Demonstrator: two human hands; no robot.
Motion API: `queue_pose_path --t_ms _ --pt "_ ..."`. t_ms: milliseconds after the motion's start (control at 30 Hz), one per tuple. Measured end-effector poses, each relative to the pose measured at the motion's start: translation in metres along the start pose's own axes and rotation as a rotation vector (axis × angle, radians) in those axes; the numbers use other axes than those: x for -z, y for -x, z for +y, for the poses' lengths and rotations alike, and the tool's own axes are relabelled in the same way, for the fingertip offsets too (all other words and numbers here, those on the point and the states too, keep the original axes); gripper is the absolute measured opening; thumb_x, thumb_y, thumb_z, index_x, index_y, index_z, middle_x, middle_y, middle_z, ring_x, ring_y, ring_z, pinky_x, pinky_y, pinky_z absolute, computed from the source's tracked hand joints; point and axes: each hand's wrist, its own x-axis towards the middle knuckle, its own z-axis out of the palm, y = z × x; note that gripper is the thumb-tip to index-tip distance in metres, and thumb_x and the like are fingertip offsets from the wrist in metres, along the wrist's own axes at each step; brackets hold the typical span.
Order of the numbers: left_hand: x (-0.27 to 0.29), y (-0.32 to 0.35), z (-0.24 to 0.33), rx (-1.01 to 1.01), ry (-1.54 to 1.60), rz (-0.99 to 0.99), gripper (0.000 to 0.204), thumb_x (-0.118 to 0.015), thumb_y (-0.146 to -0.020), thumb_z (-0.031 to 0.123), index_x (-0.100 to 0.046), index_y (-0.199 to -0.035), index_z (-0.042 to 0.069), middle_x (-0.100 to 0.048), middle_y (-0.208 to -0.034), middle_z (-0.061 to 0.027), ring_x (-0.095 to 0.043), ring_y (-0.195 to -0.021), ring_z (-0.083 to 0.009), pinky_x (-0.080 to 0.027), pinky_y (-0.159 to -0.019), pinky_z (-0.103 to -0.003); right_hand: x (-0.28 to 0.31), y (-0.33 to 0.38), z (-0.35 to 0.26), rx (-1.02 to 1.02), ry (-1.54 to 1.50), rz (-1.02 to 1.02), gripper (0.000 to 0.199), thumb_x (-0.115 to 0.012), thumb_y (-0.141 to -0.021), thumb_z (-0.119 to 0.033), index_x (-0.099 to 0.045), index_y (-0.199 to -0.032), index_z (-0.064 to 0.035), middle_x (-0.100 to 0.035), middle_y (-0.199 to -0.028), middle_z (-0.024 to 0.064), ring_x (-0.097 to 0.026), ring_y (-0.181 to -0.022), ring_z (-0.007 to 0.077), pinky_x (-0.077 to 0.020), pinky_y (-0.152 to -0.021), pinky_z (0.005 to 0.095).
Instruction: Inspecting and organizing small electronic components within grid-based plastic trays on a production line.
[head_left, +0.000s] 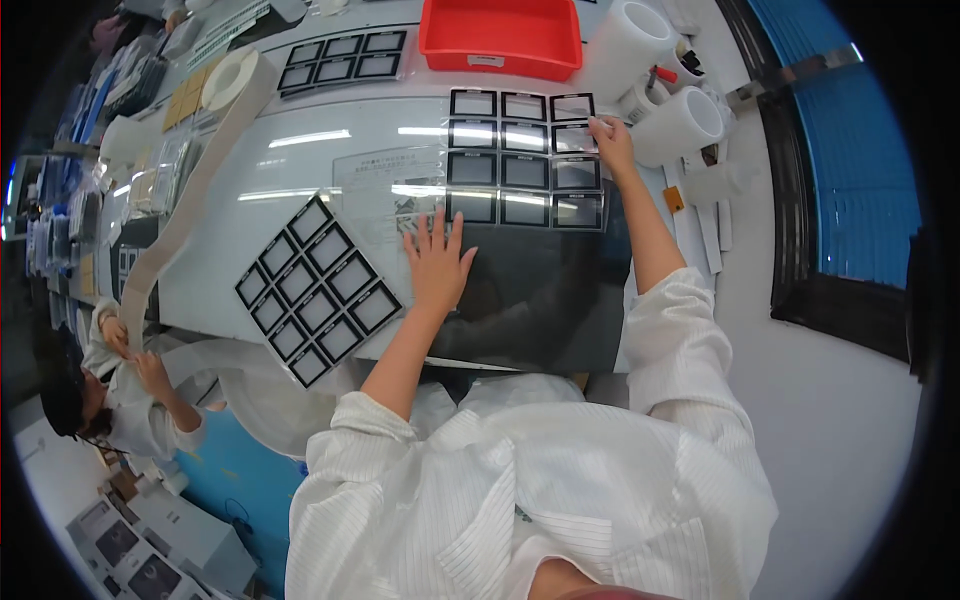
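Observation:
In front of me on the table lies a clear sheet of black-framed rectangular panels [524, 172], set out in rows. My right hand [614, 148] pinches the sheet at its upper right edge, by a panel in the right column. My left hand [437, 268] rests with fingers spread near the sheet's lower left corner, its fingertips on the table's glossy surface and clear film. Left of that hand, a second sheet of black-framed panels [320, 287] lies at a slant, overhanging the table's near edge.
A red tray [540, 62] stands at the back, with a third panel sheet [341, 60] to its left. White rolls [682, 128] crowd the right side. At the left, a co-worker [150, 385] handles a long pale strip [185, 220] running from a roll.

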Motion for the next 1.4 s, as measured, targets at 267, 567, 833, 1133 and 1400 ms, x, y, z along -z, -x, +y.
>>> queue_pose_path --t_ms 267,567,833,1133,1400 --pt "-0.001 0.008 -0.006 0.066 0.001 -0.035 0.060 -0.058 -0.087 0.043 -0.045 -0.137 0.012 -0.035 -0.146 -0.0151 -0.027 -0.136 -0.0383 -0.021 -0.107 -0.059 -0.055 0.103 -0.036 0.481 0.877 0.114 0.065 -0.057 -0.090 -0.036 -0.035 -0.138 0.0019 -0.032 -0.141 0.0297 -0.031 -0.130 0.0421 -0.0235 -0.108 0.0499" --pt "0.041 0.075 -0.017 0.109 0.341 0.162 0.048 -0.063 -0.082 0.023 -0.051 -0.127 0.008 -0.045 -0.134 -0.0135 -0.036 -0.129 -0.0365 -0.027 -0.107 -0.051 -0.109 0.170 -0.053 0.394 1.016 -0.186 0.057 -0.050 -0.093 -0.039 -0.037 -0.141 -0.0129 -0.031 -0.147 0.0180 -0.028 -0.135 0.0386 -0.0200 -0.109 0.0539" --pt "0.078 0.279 -0.154 1.067 0.313 0.763 0.031 -0.058 -0.090 0.022 -0.058 -0.109 -0.002 -0.059 -0.106 -0.0122 -0.053 -0.104 -0.0251 -0.042 -0.091 -0.037 -0.208 0.282 -0.134 0.216 -0.011 -0.602 0.044 -0.062 -0.081 -0.014 -0.050 -0.122 -0.0008 -0.054 -0.117 0.0220 -0.055 -0.103 0.0369 -0.0454 -0.087 0.0445" --pt "0.072 0.254 -0.273 1.177 0.627 0.261 0.069 -0.051 -0.087 0.064 -0.058 -0.076 -0.004 -0.060 -0.070 -0.0152 -0.053 -0.066 -0.0270 -0.042 -0.063 -0.039 -0.227 0.290 -0.153 0.297 0.396 -0.760 0.061 -0.068 -0.080 -0.031 -0.049 -0.127 0.0021 -0.055 -0.123 0.0209 -0.057 -0.107 0.0237 -0.0467 -0.089 0.0351" --pt "0.055 0.251 -0.285 0.991 0.343 0.488 0.063 -0.050 -0.091 0.055 -0.054 -0.069 -0.004 -0.056 -0.066 -0.0177 -0.049 -0.063 -0.0309 -0.042 -0.064 -0.041 -0.115 0.188 -0.024 0.384 0.866 0.187 0.059 -0.052 -0.091 -0.041 -0.037 -0.141 -0.0144 -0.032 -0.146 0.0185 -0.030 -0.133 0.0410 -0.0244 -0.106 0.0548"
